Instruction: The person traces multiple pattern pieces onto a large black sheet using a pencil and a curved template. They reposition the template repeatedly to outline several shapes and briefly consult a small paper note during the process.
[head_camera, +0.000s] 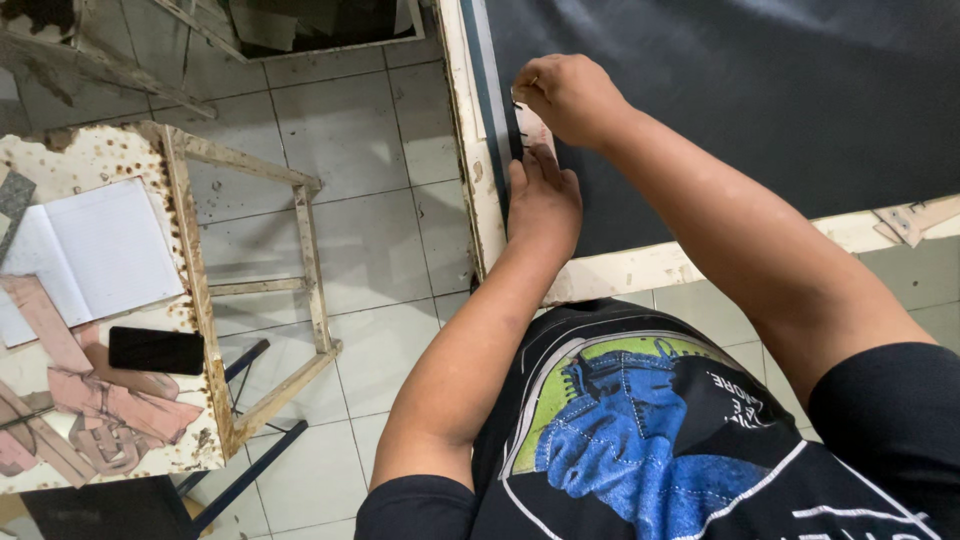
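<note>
Hands (545, 195) press pattern piece (532, 128) beside side table (190, 230).

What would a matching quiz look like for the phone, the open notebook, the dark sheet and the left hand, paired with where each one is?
1. phone
2. notebook
3. dark sheet
4. left hand

a. spread over the big table
b. pressed flat on a small card at the sheet's edge
c. lying open, blank pages up
d. face up among pink cut-outs

Pairs: 1-d, 2-c, 3-a, 4-b

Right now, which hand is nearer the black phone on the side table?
Left. The left hand is on the pale template toward the phone; the right hand is farther.
</note>
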